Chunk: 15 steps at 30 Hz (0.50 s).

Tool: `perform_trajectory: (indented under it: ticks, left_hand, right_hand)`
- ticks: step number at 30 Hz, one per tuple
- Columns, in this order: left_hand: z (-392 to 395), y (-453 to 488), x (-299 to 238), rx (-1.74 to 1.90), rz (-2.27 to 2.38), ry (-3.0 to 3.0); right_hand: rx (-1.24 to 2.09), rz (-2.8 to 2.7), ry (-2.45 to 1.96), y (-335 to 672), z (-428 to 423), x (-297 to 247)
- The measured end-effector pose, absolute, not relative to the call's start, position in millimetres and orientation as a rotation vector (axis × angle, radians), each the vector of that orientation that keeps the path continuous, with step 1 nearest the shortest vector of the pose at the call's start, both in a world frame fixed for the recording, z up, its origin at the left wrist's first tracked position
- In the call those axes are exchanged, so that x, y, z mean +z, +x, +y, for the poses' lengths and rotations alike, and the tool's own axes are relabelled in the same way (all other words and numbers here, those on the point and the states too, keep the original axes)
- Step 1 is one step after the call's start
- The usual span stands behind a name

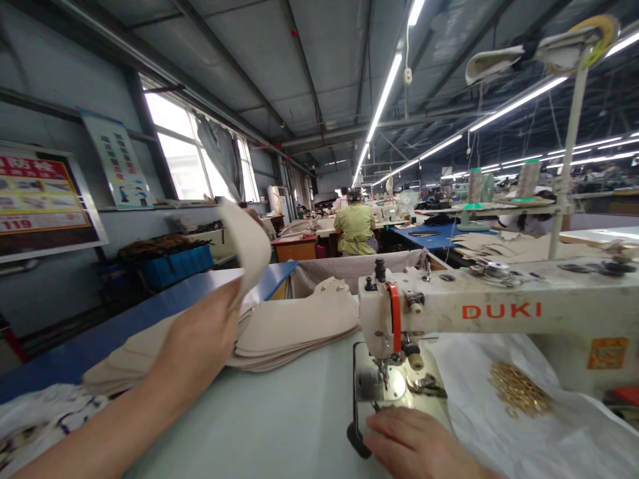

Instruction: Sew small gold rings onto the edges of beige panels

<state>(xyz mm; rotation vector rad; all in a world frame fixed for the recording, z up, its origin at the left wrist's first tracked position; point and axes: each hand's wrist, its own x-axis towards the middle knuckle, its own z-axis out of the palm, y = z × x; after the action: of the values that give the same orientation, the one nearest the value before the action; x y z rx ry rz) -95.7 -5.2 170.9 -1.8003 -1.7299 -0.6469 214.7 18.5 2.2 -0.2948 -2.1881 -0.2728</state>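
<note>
My left hand is raised over the left side of the table, gripping a beige fabric piece that stands up and curls at its top. Just behind and below it lies a stack of similar beige cut pieces, with more spread to the left. My right hand rests at the front edge of the sewing machine's metal needle plate. Its fingers are pressed together and its thumb is hidden; whatever they pinch cannot be made out. The sewing machine has its needle and presser foot just beyond those fingertips.
Small brass-coloured metal parts lie heaped on a white plastic sheet to the right. A patterned white bag sits at lower left. Thread cones stand behind the machine. A co-worker sits farther ahead.
</note>
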Motion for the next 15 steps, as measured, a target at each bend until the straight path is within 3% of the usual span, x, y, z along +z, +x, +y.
perform_trajectory:
  ticks: [3,9,15]
  left_hand:
    - [51.8,-72.0,150.2,-0.466,-1.836,-1.925]
    - [103.1,-52.8,56.4,-0.256,-2.062,-2.044]
    - [95.3,-50.1,48.3,-0.211,-2.132,-2.094]
  right_hand:
    - [-0.277,-2.208,-0.302,214.6,22.8,-0.2]
    - [-0.275,-2.239,-0.298,215.0,27.0,-2.6]
    - [-0.235,-2.178,-0.271,209.8,33.8,-23.8]
